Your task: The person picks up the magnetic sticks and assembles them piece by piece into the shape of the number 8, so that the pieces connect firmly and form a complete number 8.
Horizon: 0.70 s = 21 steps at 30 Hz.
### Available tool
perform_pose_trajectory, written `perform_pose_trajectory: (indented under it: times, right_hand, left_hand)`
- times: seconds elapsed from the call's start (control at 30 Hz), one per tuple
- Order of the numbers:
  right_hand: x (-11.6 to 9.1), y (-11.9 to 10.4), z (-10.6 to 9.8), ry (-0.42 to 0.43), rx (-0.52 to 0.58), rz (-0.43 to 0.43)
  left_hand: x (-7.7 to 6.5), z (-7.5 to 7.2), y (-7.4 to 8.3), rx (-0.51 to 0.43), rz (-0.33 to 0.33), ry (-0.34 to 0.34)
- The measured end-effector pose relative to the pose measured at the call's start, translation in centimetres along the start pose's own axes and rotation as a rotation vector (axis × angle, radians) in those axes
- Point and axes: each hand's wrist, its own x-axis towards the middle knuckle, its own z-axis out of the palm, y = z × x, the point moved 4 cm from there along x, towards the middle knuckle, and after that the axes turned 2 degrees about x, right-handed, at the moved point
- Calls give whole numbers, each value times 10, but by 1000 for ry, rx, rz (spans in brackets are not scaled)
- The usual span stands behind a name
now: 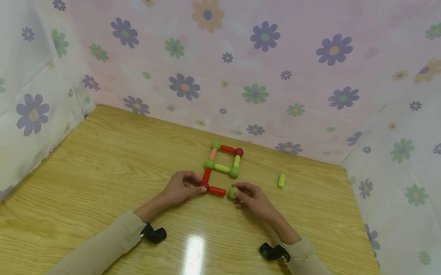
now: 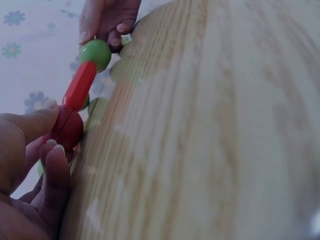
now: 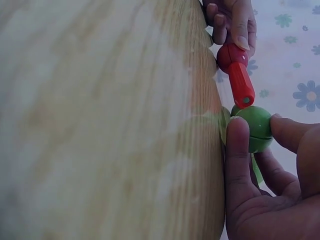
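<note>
My left hand (image 1: 179, 189) pinches a dark red ball (image 2: 70, 129) between thumb and fingers. From that ball a red rod (image 1: 217, 191) points right, toward a green ball (image 3: 257, 129) pinched by my right hand (image 1: 256, 201). A narrow gap shows between rod end and green ball in the head and right wrist views. Another red rod (image 1: 206, 174) runs from the red ball away from me to a square of balls and rods. That square has a yellow-green rod (image 1: 222, 168) on its near side and a salmon rod (image 1: 213, 154) on its left.
A loose yellow-green rod (image 1: 282, 180) lies on the wooden table (image 1: 130, 150), right of the square. Flower-patterned cloth (image 1: 228, 66) hangs behind the table and along both sides. Black wrist devices (image 1: 155, 234) are worn at both cuffs.
</note>
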Motion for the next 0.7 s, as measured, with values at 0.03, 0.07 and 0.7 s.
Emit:
perform_pose_trajectory:
  times: [0.03, 0.07, 0.7]
  right_hand:
    - [0, 0, 0, 1, 2, 1]
    - [0, 0, 0, 1, 2, -2]
    - [-1, 0, 2, 29, -57, 3]
  left_hand:
    - [0, 0, 0, -2, -1, 3]
    - [0, 0, 1, -2, 1, 6]
    - [1, -1, 2, 52, 22, 33]
